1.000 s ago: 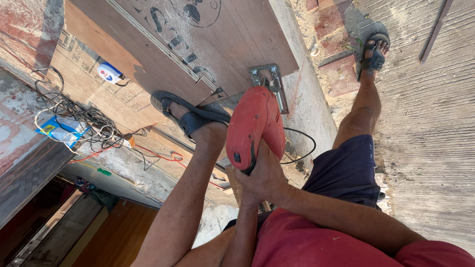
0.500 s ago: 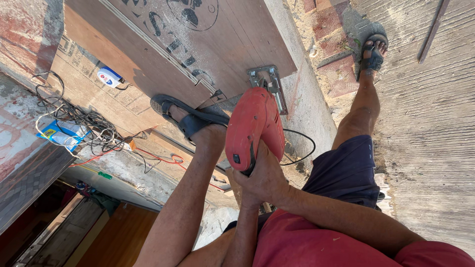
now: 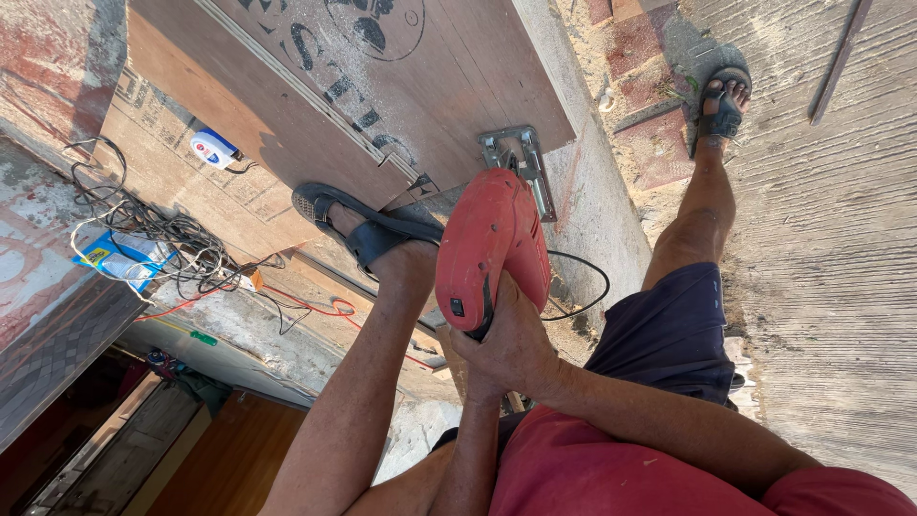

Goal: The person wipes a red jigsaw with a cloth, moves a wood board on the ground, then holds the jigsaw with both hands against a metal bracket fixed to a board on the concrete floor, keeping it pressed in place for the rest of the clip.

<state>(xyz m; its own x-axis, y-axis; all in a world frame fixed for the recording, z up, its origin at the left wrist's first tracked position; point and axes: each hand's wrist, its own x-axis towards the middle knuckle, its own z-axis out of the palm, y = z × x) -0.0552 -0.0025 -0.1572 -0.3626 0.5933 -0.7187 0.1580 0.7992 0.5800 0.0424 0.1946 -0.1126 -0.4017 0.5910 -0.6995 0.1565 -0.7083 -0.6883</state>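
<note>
A red jigsaw (image 3: 492,239) stands with its metal base plate (image 3: 521,158) on the edge of a brown plywood board (image 3: 449,67). My right hand (image 3: 521,349) wraps the saw's handle from the right. Reaching up from below, my left hand (image 3: 461,361) grips the same handle and is partly hidden under the right one. My left foot in a dark sandal (image 3: 368,229) presses on the board just left of the saw. The saw's black cord (image 3: 587,287) loops to the right of the handle.
My other sandalled foot (image 3: 721,110) rests on brick paving at the upper right. A tangle of cables (image 3: 162,234), a white and blue plug unit (image 3: 212,150) and a blue packet (image 3: 119,258) lie at the left. A thin metal rod (image 3: 841,57) lies on the concrete.
The view has drifted a little. Both hands, the saw and the foot on the board keep the same places.
</note>
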